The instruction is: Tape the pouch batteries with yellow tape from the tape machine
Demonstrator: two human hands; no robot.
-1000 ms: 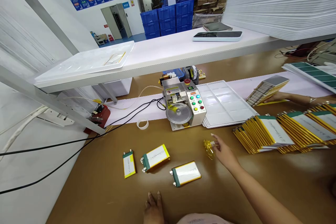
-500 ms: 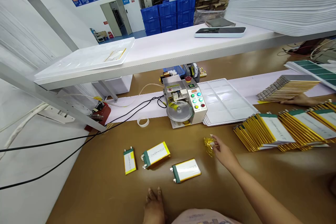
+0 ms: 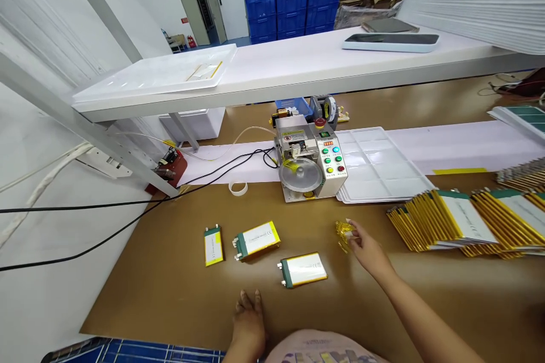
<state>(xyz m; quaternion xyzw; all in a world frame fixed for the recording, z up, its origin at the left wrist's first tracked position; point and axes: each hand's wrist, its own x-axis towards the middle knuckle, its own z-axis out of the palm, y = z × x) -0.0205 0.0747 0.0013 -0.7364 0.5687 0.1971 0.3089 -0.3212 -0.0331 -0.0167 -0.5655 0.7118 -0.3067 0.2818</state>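
Observation:
My right hand [image 3: 367,249] pinches a crumpled wad of yellow tape [image 3: 343,232] on the brown table, its fingers closed at the wad's right side. Palm down, my left hand [image 3: 248,320] lies on the table near my body, fingers stretched out and holding nothing. Just beyond it is a flat white battery pack [image 3: 304,269] with a green end and metal tabs facing left. Farther left, a yellow-edged battery pack [image 3: 258,240] lies tilted, apparently stacked on another. A smaller battery pack [image 3: 213,245] stands lengthwise at the far left of the group.
A tape machine [image 3: 309,159] with coloured buttons stands behind, beside white trays [image 3: 378,161]. Leaning rows of battery packs [image 3: 443,221] fill the right side. A white tape ring [image 3: 238,188] and black cables [image 3: 213,178] lie left. A shelf [image 3: 298,76] spans above, holding a phone [image 3: 392,42].
The view has tilted down and shifted left. At the right, a fanned battery stack has moved rightward, and the other person's hand at it is out of view. My hands have hardly moved.

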